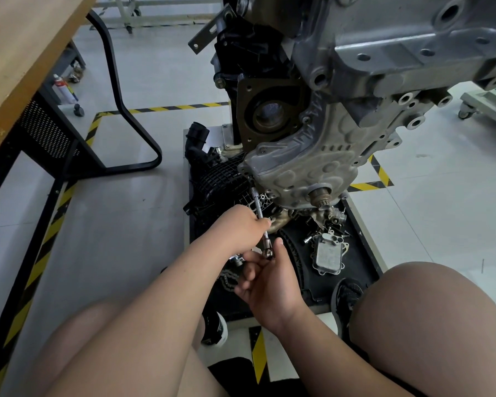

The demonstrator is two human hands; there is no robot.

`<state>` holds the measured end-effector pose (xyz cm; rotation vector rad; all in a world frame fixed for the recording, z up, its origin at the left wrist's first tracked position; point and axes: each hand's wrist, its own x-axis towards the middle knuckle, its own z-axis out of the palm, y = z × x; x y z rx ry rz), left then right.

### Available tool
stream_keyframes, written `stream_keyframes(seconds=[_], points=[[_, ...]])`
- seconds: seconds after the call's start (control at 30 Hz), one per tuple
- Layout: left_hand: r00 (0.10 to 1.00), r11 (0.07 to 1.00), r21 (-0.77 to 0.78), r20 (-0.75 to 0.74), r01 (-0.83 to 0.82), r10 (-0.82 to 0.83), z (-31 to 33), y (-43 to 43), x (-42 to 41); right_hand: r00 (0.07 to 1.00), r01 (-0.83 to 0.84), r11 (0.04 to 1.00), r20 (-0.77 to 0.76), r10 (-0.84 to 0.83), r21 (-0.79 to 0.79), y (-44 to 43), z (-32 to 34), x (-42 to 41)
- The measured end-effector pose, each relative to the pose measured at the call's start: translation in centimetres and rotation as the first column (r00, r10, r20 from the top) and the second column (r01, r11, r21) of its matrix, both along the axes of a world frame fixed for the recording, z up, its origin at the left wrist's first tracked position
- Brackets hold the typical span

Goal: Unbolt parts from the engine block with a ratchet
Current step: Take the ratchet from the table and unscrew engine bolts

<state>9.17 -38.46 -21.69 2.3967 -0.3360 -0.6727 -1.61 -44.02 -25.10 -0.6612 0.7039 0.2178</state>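
A grey engine block hangs on a stand above a black tray. A slim chrome extension bar runs from the ratchet head up to a bolt at the lower left corner of the block's cover. My left hand grips the bar at mid length. My right hand holds the ratchet head and handle just below, thumb up beside the head. The socket end sits at the cover's edge, partly hidden.
The tray holds a black intake manifold, a silver oil cooler, several loose bolts and a chain. A wooden table with black legs stands at the left. My knees and shoes frame the tray's near edge.
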Motion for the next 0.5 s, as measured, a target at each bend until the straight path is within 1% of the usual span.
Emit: stream_keyframes(seconds=[0.33, 0.5], points=[[1.0, 1.0, -0.001, 0.023, -0.022, 0.022, 0.09, 0.07, -0.05, 1.0, -0.003, 0.999, -0.001, 0.003, 0.049, 0.33, 0.74, -0.03], [0.999, 1.0, 0.009, 0.034, -0.012, 0.011, 0.3, 0.17, -0.04, 1.0, -0.022, 1.0, 0.002, 0.022, 0.001, 0.24, 0.62, -0.05]])
